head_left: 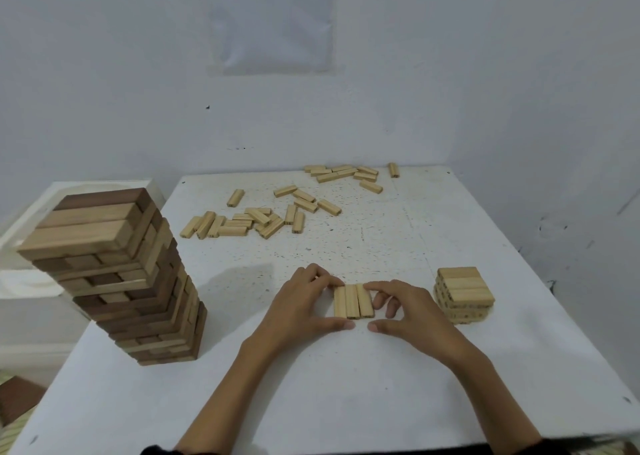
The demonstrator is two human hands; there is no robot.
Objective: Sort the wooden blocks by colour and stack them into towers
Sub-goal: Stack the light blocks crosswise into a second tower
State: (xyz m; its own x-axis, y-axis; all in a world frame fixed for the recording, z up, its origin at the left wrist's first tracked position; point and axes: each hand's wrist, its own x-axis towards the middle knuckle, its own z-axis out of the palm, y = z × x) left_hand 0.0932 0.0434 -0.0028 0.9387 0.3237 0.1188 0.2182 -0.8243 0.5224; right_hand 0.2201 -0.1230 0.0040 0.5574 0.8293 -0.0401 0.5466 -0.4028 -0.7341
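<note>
Left hand (308,302) and right hand (410,310) gripped a row of three light blocks (353,301) from either side, fingers curled round its ends. Bare white tabletop (346,392) lay open toward the near edge. One short light stack (464,295) stood just to the right, and one tall mixed tower (114,274) stood near the left edge. Loose light blocks (263,219) lay scattered toward the far edge, by the white wall (485,73).

Block row (353,301): three pale blocks side by side, near the tabletop's (381,402) front edge
Left grip (304,305): holds the row's left side
Right grip (405,310): holds its right side
</note>
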